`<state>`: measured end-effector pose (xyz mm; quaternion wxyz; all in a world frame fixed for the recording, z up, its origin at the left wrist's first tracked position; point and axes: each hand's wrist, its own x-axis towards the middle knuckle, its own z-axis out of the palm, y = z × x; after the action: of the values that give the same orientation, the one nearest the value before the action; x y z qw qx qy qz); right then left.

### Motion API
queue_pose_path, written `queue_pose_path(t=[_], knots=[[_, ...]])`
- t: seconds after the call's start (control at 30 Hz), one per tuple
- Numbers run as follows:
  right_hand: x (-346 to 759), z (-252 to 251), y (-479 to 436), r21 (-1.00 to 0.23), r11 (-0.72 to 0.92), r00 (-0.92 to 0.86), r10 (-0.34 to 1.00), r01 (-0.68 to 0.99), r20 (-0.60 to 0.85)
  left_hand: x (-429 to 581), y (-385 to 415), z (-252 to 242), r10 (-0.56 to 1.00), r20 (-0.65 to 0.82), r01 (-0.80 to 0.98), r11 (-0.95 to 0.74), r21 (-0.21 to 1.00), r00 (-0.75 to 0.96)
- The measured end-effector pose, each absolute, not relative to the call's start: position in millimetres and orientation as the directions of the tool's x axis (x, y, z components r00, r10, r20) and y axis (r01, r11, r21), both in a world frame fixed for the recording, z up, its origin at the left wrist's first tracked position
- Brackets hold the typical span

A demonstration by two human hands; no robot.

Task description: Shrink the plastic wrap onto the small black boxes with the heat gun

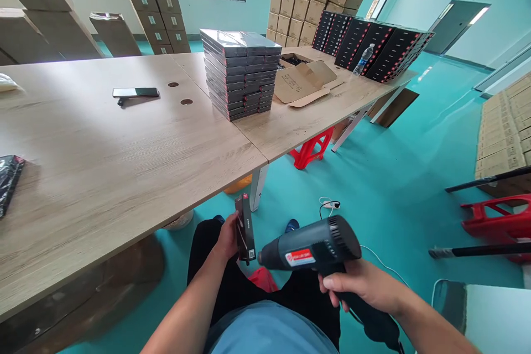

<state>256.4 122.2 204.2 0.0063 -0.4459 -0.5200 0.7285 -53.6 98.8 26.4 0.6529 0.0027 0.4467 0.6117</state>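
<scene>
A flat black box [246,229] stands on edge in my left hand [227,238], its narrow side with white print turned toward the right. My left fingers are closed around its far side, partly hidden by it. My right hand [352,282] is wrapped round the handle of a dark heat gun [311,246] with a red and white label. The nozzle points left at the lower end of the box, with a small gap between them. Both things are over my lap, below the table's front edge.
On the table [136,155] stand a stack of wrapped black boxes [243,74], a phone [136,93] and an opened carton [305,83]. Another wrapped box [9,180] lies at the left edge. A power strip [331,204] and a red stool [311,149] are on the floor.
</scene>
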Motion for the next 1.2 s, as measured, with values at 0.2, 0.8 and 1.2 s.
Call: queue_pose_path(t=[0.2,0.8,1.2], knots=[[271.9,176.4,113.5,-0.679,-0.726,-0.377,0.661,-0.106,-0.649,-57.2,93.2,40.3,0.913,-0.364,-0.888,0.311,0.338,0.182],[250.9,161.8,132.4,-0.518,-0.743,-0.420,0.668,-0.423,-0.614,-29.0,94.5,56.4,0.902,-0.391,-0.785,0.375,0.494,0.186],[232.6,196.0,155.9,-0.824,-0.548,-0.337,0.810,-0.142,-0.480,-44.6,91.0,52.9,0.827,-0.537,-0.789,0.436,0.432,0.163]])
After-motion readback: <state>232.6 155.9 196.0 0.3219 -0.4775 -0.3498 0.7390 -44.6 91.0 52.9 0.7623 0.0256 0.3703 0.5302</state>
